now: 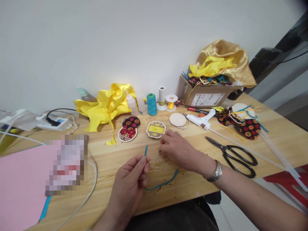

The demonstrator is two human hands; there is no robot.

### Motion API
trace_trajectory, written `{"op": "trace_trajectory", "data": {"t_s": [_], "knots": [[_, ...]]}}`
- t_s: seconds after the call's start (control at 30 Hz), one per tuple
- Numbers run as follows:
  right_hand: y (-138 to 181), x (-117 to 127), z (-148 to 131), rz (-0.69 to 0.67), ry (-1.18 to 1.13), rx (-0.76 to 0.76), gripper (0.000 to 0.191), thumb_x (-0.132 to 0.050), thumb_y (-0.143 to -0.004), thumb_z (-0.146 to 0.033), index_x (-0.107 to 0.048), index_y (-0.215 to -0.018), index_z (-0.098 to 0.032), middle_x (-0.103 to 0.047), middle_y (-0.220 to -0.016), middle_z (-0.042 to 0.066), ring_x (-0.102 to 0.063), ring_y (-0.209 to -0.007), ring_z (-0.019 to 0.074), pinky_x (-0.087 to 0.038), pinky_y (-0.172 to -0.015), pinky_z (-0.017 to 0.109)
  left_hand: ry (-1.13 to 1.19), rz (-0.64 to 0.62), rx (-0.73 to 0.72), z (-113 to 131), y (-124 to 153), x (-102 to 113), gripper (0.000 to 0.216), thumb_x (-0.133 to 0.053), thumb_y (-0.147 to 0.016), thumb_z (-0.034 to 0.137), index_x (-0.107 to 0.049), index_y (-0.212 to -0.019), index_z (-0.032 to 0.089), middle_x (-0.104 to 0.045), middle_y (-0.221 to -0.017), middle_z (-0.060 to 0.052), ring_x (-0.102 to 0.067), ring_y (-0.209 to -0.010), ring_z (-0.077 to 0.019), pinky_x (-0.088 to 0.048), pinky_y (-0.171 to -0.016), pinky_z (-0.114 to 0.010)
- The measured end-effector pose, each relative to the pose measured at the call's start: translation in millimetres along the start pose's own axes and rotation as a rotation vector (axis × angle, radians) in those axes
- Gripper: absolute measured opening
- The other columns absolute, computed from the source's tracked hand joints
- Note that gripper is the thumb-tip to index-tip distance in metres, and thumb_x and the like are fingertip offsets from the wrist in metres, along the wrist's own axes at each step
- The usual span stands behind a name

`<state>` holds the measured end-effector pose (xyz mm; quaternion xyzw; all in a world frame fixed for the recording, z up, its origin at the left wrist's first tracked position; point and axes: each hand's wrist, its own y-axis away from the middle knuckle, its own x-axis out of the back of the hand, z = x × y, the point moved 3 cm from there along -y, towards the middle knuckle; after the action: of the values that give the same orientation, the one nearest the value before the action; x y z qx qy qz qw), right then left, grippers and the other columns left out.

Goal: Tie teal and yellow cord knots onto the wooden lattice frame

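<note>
The left grip (134,175) pinches a teal cord (163,183) between thumb and forefinger; the cord loops just right of it. The right grip (179,150) rests curled on the worktop (108,157); its hold cannot be determined.

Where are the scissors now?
Head view: the black scissors lie on the wooden table, right of the right hand, nearer the person than the glue gun.
</note>
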<state>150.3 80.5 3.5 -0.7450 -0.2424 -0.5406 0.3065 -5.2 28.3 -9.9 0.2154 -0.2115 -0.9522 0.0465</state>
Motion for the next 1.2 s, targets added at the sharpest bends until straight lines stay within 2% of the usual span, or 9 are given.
{"op": "trace_trajectory", "data": {"t_s": [0.2, 0.4, 0.53, 0.7, 0.8, 0.93, 1.03, 1.2], "knots": [[-10, -2, 3, -0.008, -0.092, 0.050, 0.014, -0.055, -0.083, -0.024, -0.064, -0.075, -0.017, -0.053, -0.091, 0.006, -0.037, -0.092, 0.0195, -0.035, -0.078, 0.032, 0.036, 0.013, 0.025, -2, 0, 3, 0.017, -0.072, -0.066, 0.026, -0.067, -0.072, 0.011, -0.048, -0.054, 0.003, -0.032, -0.046, -0.0031, -0.023, -0.038, -0.012], [-15, -11, 3, 0.001, -0.164, 0.058, 0.011, -0.061, -0.078, -0.022, -0.062, -0.070, -0.016, -0.054, -0.094, 0.004, -0.036, -0.097, 0.0205, -0.034, -0.085, 0.035, 0.062, 0.046, 0.037, -3, -2, 5, 0.019, -0.076, -0.062, 0.027, -0.066, -0.069, 0.011, -0.048, -0.053, 0.004, -0.033, -0.045, -0.0028, -0.024, -0.037, -0.012], [-19, -3, 7, 0.040, -0.371, 0.034, 0.012, -0.057, -0.081, -0.020, -0.058, -0.070, -0.016, -0.056, -0.091, 0.004, -0.040, -0.098, 0.0190, -0.034, -0.089, 0.036, 0.066, 0.058, 0.060, -2, -2, 5, 0.025, -0.078, -0.057, 0.030, -0.066, -0.069, 0.012, -0.049, -0.053, 0.004, -0.034, -0.045, -0.0026, -0.024, -0.038, -0.012], [-31, 27, 22, 0.095, -0.896, -0.185, 0.012, -0.051, -0.084, -0.023, -0.056, -0.075, -0.016, -0.059, -0.080, 0.002, -0.052, -0.076, 0.0129, -0.042, -0.073, 0.029, 0.049, 0.060, 0.071, -6, -4, 6, 0.028, -0.078, -0.055, 0.034, -0.065, -0.066, 0.012, -0.046, -0.050, 0.005, -0.028, -0.041, -0.0017, -0.022, -0.036, -0.013], [-46, 48, 33, 0.151, -1.122, -0.267, 0.017, -0.051, -0.083, -0.027, -0.054, -0.070, -0.017, -0.057, -0.067, 0.000, -0.052, -0.065, 0.0118, -0.042, -0.067, 0.028, 0.056, 0.047, 0.079, -14, -10, 8, 0.030, -0.079, -0.055, 0.036, -0.065, -0.067, 0.012, -0.048, -0.050, 0.005, -0.030, -0.039, -0.0013, -0.020, -0.035, -0.013], [-77, 76, 46, 0.245, -1.220, -0.252, 0.024, -0.053, -0.079, -0.034, -0.046, -0.064, -0.018, -0.047, -0.057, -0.005, -0.044, -0.051, 0.0071, -0.039, -0.054, 0.023, 0.057, 0.006, 0.065, -22, -19, 10, 0.033, -0.079, -0.054, 0.039, -0.065, -0.065, 0.012, -0.047, -0.047, 0.005, -0.029, -0.037, -0.0008, -0.020, -0.033, -0.013], [-106, 99, 53, 0.294, -1.259, -0.243, 0.024, -0.058, -0.076, -0.035, -0.047, -0.065, -0.017, -0.045, -0.056, -0.006, -0.038, -0.045, 0.0041, -0.032, -0.046, 0.019, 0.061, -0.007, 0.054, -23, -20, 9, 0.034, -0.079, -0.053, 0.041, -0.065, -0.065, 0.012, -0.048, -0.047, 0.005, -0.029, -0.036, -0.0006, -0.020, -0.033, -0.013], [-147, 147, 57, 0.379, -1.236, -0.185, 0.022, -0.058, -0.080, -0.029, -0.049, -0.065, -0.015, -0.045, -0.056, -0.006, -0.035, -0.045, 0.0022, -0.031, -0.043, 0.016, 0.053, -0.034, 0.073, -24, -19, 8, 0.037, -0.079, -0.050, 0.043, -0.064, -0.063, 0.012, -0.047, -0.045, 0.006, -0.029, -0.034, -0.0004, -0.020, -0.032, -0.013]]}}
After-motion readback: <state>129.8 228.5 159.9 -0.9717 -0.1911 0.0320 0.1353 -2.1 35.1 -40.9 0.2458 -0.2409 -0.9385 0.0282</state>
